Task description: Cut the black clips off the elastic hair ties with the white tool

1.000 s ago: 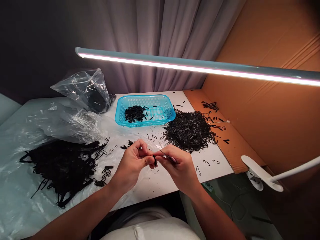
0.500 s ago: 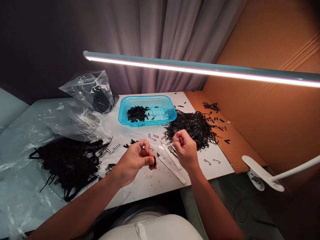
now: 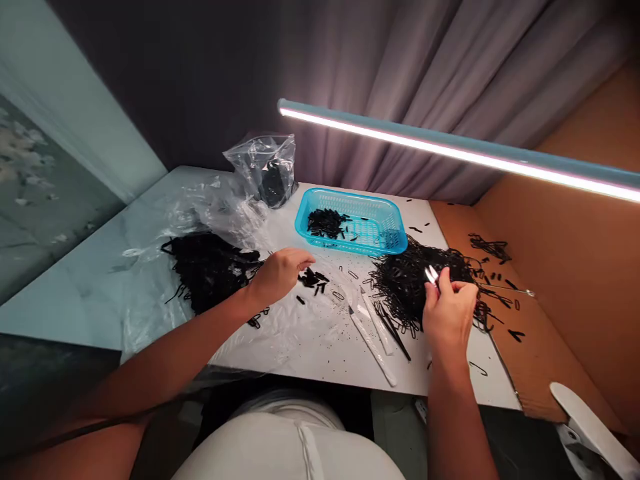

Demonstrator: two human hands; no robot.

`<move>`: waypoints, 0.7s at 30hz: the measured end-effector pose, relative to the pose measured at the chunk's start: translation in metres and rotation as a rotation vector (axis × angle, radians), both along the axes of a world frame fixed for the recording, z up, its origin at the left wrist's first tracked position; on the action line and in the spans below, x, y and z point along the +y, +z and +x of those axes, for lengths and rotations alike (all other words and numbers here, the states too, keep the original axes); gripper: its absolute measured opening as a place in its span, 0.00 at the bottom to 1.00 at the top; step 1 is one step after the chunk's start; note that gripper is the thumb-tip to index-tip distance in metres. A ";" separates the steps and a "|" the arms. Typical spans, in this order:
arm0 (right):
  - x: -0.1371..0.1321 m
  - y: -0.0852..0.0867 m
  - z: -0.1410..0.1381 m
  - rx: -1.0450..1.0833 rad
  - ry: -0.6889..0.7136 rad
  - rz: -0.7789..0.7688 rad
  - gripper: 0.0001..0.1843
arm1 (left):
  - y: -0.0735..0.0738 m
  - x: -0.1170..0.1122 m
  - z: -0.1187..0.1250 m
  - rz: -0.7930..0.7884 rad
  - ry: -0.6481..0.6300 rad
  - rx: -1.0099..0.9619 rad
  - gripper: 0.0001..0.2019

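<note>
Right-front of the blue basket (image 3: 350, 247), I have the right hand (image 3: 449, 308) pinching a shiny tool (image 3: 431, 275): probably light, stiff, slick, best gripped behind its tips. Left-front of the basket, the left hand (image 3: 280, 275) is curled by black pieces (image 3: 314, 277); whether it's holding one, I can't tell.

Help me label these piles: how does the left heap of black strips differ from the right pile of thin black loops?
The heap of black strips lies on clear plastic sheeting; the pile of thin black loops lies beside the blue plastic basket. The heap shows broad strands, the pile wiry loops. Both are black.
</note>
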State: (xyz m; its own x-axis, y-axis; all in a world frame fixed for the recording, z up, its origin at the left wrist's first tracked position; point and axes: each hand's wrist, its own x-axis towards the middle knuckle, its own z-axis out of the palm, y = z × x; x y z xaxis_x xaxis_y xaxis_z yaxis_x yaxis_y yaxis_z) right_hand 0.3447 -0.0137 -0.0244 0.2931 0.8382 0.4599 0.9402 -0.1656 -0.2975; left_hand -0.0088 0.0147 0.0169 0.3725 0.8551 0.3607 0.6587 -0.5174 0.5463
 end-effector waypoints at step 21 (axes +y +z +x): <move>-0.091 -0.002 -0.089 0.178 0.555 -0.439 0.06 | -0.022 -0.064 -0.072 -0.096 0.026 0.259 0.07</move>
State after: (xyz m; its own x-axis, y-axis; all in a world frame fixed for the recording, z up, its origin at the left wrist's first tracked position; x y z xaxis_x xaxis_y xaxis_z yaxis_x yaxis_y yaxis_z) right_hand 0.2556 -0.1043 -0.0260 -0.1896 0.9813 0.0318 0.8640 0.1821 -0.4693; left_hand -0.0809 -0.0498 -0.0050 0.4194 0.8910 0.1736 0.7949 -0.4528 0.4038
